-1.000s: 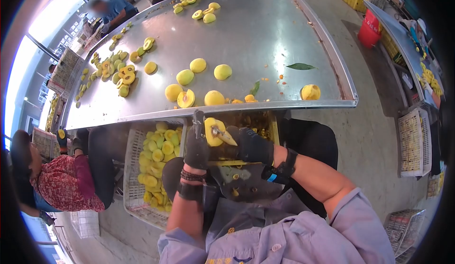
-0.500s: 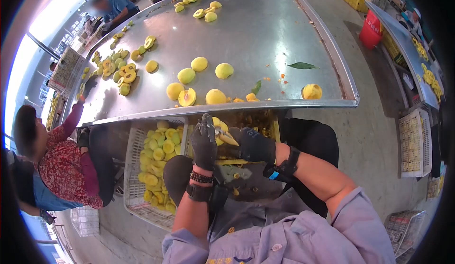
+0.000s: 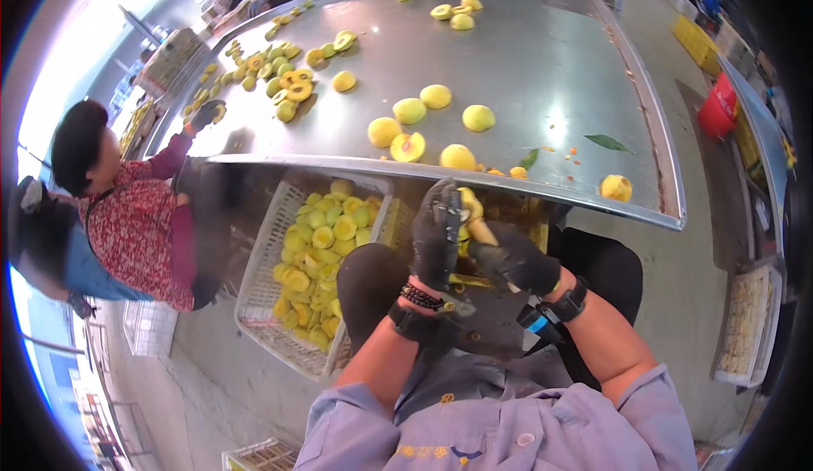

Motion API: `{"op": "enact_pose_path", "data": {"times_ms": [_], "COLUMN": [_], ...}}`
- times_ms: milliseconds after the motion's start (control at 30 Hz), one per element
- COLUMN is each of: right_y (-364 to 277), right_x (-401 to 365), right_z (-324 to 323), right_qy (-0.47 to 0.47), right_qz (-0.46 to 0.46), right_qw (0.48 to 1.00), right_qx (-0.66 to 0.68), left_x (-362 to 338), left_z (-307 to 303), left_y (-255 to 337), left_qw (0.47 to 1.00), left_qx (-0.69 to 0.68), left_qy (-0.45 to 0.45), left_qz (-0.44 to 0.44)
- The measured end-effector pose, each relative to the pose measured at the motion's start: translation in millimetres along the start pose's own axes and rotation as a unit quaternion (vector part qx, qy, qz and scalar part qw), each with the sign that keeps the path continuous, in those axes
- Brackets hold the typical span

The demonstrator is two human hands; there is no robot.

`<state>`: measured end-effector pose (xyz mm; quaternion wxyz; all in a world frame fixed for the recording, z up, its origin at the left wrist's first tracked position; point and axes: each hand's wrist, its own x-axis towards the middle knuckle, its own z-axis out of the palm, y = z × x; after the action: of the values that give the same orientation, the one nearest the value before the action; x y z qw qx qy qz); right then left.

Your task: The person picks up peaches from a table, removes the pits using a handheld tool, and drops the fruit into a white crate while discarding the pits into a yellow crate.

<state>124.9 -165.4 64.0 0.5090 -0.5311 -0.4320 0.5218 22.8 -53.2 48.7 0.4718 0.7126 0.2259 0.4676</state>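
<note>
My left hand [image 3: 438, 234], in a dark glove, is closed around a yellow peach half [image 3: 471, 203] just below the table's front edge. Close beside it, my gloved right hand [image 3: 518, 259] grips a hand tool with a pale, wood-like handle [image 3: 483, 231]. The tool's working end is at the peach, mostly hidden by the left fingers. Beneath both hands is a yellow crate [image 3: 542, 234] with dark scraps in it. On the metal table [image 3: 525, 56] in front lie several peach halves, among them a cut-side-up half [image 3: 407, 147] and a ragged one [image 3: 616, 187].
A white basket [image 3: 254, 289] of peach halves stands left of my knees. Farther left sits a co-worker [image 3: 127, 217], a gloved hand [image 3: 206, 115] at a peach pile [image 3: 279, 82]. A leaf [image 3: 606, 143] lies on the table; a red bucket [image 3: 718, 107] stands at the right.
The view has swung, so the table and my hands appear farther right. The tool in my right hand has turned, its handle now pointing down and right. The co-worker's hand now has a peach piece at it.
</note>
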Motion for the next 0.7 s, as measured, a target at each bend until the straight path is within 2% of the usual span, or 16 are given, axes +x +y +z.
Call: {"op": "enact_pose_path", "data": {"times_ms": [33,100,133,167,200,267,300,333,367,400,467,500,567,667,700], "right_y": [3.1,14.9,18.7,18.8,30.0,52.4,19.8,-5.4,-14.0,-11.0,-4.7,-9.4,28.4,1.4,-12.5], "right_x": [0.1,3.2,5.0,9.5,15.4,27.2,15.1,6.6,3.9,5.1,6.5,9.6,21.1,20.3,18.7], "right_z": [-3.5,-0.5,1.8,6.7,7.6,9.4,12.7,14.8,13.8,13.0,12.7,15.3,11.9,14.6,14.3], "right_qy": [-0.019,-0.020,-0.021,0.013,0.036,0.101,0.080,0.058,0.047,0.051,0.063,0.053,0.093,0.085,0.069], "right_qz": [0.086,0.058,0.044,-0.017,-0.070,-0.167,-0.027,0.114,0.140,0.144,0.159,0.155,0.002,0.064,0.109], "right_qw": [0.994,0.994,0.994,1.000,0.996,0.969,0.994,0.992,0.986,0.982,0.971,0.981,0.992,0.989,0.989], "right_qx": [0.062,0.088,0.101,0.007,-0.043,-0.150,-0.074,0.003,0.080,0.108,0.165,0.107,-0.080,-0.104,-0.071], "left_x": [-2.4,-5.4,-5.5,-6.7,-8.1,-10.7,-9.7,-7.5,-5.2,-3.1,-1.4,1.5,0.4,1.0,1.5], "left_z": [0.6,3.7,5.2,3.8,2.3,1.7,2.2,3.6,5.3,5.7,4.2,0.4,-1.7,1.9,2.3], "left_y": [3.2,-10.0,-11.2,-14.4,-16.4,-15.0,-17.4,-19.1,-20.3,-20.9,-21.1,-18.4,-20.8,-31.8,-34.9], "left_qw": [0.995,0.998,0.989,0.995,0.989,0.980,0.982,0.987,0.991,0.994,0.994,0.988,0.979,0.981,0.984], "left_qx": [-0.084,-0.030,-0.082,0.062,0.083,0.159,0.133,0.112,0.091,0.071,0.028,0.054,0.077,0.057,0.039], "left_qy": [0.004,0.013,0.016,0.012,-0.014,-0.019,-0.025,-0.017,-0.010,-0.002,0.001,-0.022,-0.041,-0.042,-0.047], "left_qz": [-0.058,-0.048,-0.125,-0.074,-0.120,-0.119,-0.130,-0.113,-0.097,-0.081,-0.105,-0.140,-0.182,-0.179,-0.168]}}
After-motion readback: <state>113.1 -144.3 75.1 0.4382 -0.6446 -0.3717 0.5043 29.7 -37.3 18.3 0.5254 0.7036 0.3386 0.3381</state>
